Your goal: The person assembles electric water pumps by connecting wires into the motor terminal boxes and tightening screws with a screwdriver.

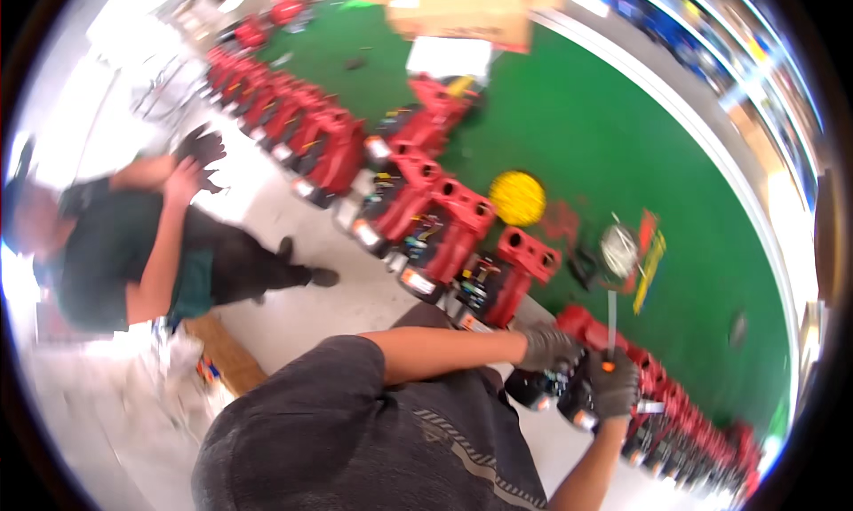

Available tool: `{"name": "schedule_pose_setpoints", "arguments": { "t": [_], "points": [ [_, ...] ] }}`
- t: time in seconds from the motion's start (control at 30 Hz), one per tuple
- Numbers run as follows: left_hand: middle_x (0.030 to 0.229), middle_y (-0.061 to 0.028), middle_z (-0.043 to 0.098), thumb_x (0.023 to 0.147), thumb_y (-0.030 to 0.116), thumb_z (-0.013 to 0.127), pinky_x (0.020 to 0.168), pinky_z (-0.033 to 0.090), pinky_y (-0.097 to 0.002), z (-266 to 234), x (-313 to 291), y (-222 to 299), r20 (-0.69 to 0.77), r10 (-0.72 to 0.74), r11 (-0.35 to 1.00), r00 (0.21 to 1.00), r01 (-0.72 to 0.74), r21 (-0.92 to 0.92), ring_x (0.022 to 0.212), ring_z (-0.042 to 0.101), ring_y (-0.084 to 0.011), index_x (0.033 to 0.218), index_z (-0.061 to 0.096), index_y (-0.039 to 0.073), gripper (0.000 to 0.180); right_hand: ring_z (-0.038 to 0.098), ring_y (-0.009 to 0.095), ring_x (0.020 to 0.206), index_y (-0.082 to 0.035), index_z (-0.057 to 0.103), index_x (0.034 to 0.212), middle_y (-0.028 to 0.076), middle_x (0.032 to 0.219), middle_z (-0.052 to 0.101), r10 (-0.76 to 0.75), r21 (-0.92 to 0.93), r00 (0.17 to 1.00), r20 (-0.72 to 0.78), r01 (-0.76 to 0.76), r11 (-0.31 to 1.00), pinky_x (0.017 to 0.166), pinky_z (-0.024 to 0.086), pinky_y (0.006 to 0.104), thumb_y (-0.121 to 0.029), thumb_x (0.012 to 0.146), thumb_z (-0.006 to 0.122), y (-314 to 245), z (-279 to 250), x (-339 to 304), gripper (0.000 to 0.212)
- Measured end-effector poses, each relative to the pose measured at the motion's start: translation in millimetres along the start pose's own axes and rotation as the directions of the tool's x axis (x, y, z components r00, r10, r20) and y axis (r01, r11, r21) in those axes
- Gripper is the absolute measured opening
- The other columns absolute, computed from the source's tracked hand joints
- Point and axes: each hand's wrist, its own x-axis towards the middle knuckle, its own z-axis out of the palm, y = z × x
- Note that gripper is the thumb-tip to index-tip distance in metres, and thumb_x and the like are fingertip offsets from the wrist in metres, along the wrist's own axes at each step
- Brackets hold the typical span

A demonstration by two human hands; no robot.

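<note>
Two hands at red unit (pixel 577 320): tool (pixel 612 315) held by right hand (pixel 615 387), grip wrapped around it; left hand (pixel 549 347) near, its grip cannot be told. If tool is let slip, left hand could be struck.

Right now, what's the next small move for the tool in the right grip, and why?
I'd probably turn the thin-shafted tool so its tip faces the nearby black housing. The right grip is closed around its handle end, but the shaft points away from the housing, toward the green surface. The left grip is close to the housing; contact there is unclear.
</note>
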Motion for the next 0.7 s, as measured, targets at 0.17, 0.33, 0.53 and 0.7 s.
{"name": "schedule_pose_setpoints", "arguments": {
  "t": [0.17, 0.33, 0.53, 0.7],
  "points": [
    [0.103, -0.0116, 0.068, 0.089, 0.025, 0.066, 0.083, 0.053, -0.0466, 62.7, 35.1, -81.0, -0.443, 0.27, 0.959, 0.855, -0.278, 0.048, 0.099, 0.066, -0.0346, 0.105, 0.067, 0.013, 0.02, 0.067, 0.039, 0.071, -0.002, 0.068, 0.093, 0.023, 0.078, 0.068, -0.37, 0.048, 0.929, 0.028, 0.368, 0.928, 0.066, 0.052, 0.0465, -0.019, 0.088, 0.068, -47.2, 19.1, 154.7, 0.018],
    [0.124, -0.0162, 0.062, 0.084, 0.022, 0.069, 0.098, 0.048, -0.047, 67.4, 37.8, -53.8, -0.267, 0.255, 0.965, 0.929, -0.261, 0.012, 0.117, 0.058, -0.0358, 0.114, 0.063, 0.007, 0.034, 0.067, 0.046, 0.094, -0.005, 0.071, 0.103, 0.029, 0.101, 0.069, -0.325, -0.49, 0.85, 0.415, 0.51, 0.707, 0.079, 0.054, 0.0526, -0.027, 0.09, 0.066, -27.0, 98.1, 228.1, 0.026],
    [0.151, -0.0139, 0.041, 0.099, 0.018, 0.05, 0.115, 0.034, -0.0469, 32.5, 8.9, -37.1, -0.013, 0.109, 0.993, 0.994, -0.109, -0.051, 0.139, 0.041, -0.0322, 0.145, 0.04, 0.009, 0.048, 0.068, 0.04, 0.106, -0.011, 0.075, 0.11, 0.019, 0.109, 0.073, -0.239, -0.6, 0.854, 0.462, 0.499, 0.625, 0.088, 0.054, 0.0467, -0.032, 0.089, 0.066, -2.1, 159.5, 281.1, 0.031],
    [0.168, -0.0109, 0.024, 0.104, 0.011, 0.04, 0.124, 0.027, -0.0466, -2.3, -18.7, -16.4, 0.235, 0.0, 0.999, 0.972, -0.01, 0.039, 0.152, 0.029, -0.0295, 0.162, 0.025, 0.014, 0.06, 0.07, 0.034, 0.108, -0.013, 0.071, 0.122, 0.015, 0.12, 0.072, -0.242, -0.533, 0.879, 0.412, 0.447, 0.718, 0.09, 0.056, 0.0429, -0.035, 0.09, 0.067, 48.8, 163.7, 301.9, 0.039]
  ]
}}
